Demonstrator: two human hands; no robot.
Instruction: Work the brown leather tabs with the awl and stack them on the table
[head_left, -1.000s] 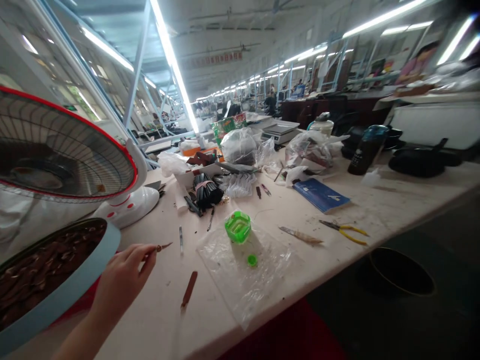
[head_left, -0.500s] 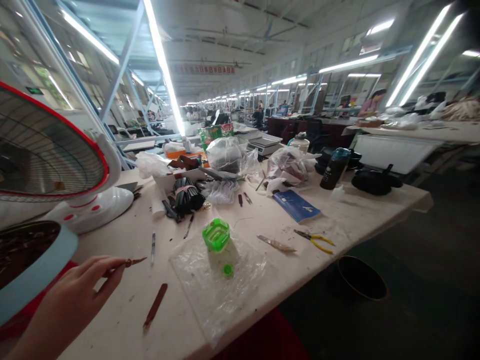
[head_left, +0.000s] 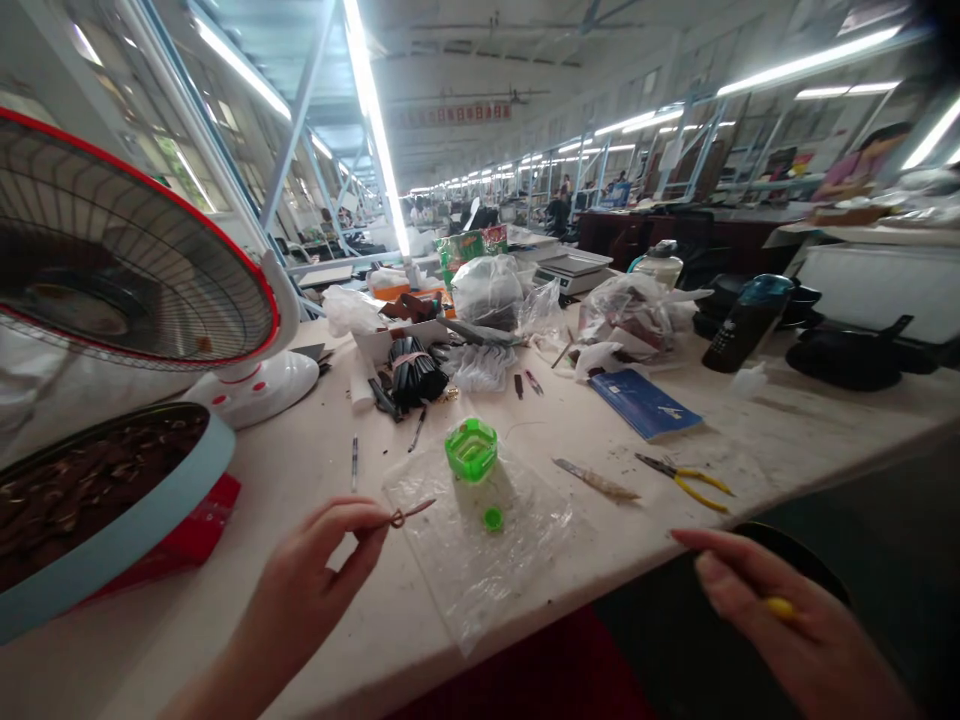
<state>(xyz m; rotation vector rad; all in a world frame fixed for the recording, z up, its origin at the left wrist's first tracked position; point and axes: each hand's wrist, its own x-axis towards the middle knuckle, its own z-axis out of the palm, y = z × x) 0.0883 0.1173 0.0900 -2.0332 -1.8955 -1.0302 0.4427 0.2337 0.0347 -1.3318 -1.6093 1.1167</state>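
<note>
My left hand [head_left: 319,570] is closed in a pinch on a thin brown strap [head_left: 398,518] with a small ring at the fingertips, its narrow end pointing right. It hovers over the left edge of a clear plastic sheet [head_left: 487,590]. On the sheet stand a bright green open container [head_left: 471,452] and a small green cap [head_left: 493,519]. At the lower right is my right hand [head_left: 780,610], blurred, its fingers curled around something with a yellow end [head_left: 781,607]; the rest of that thing is hidden. Yellow-handled pliers [head_left: 686,478] lie on the table beyond it.
A round tub [head_left: 127,540] full of brown pieces stands at left, near a red-rimmed fan [head_left: 142,270]. Pens, a light-coloured blade-like tool [head_left: 596,481], a blue book [head_left: 645,403], a dark bottle [head_left: 748,325] and bundled black strips [head_left: 417,373] lie about. A person [head_left: 862,165] is at far right.
My left hand has moved right with the brown strap. My right hand has come into view at lower right. The view has shifted; the brown strip seen on the table before no longer shows.
</note>
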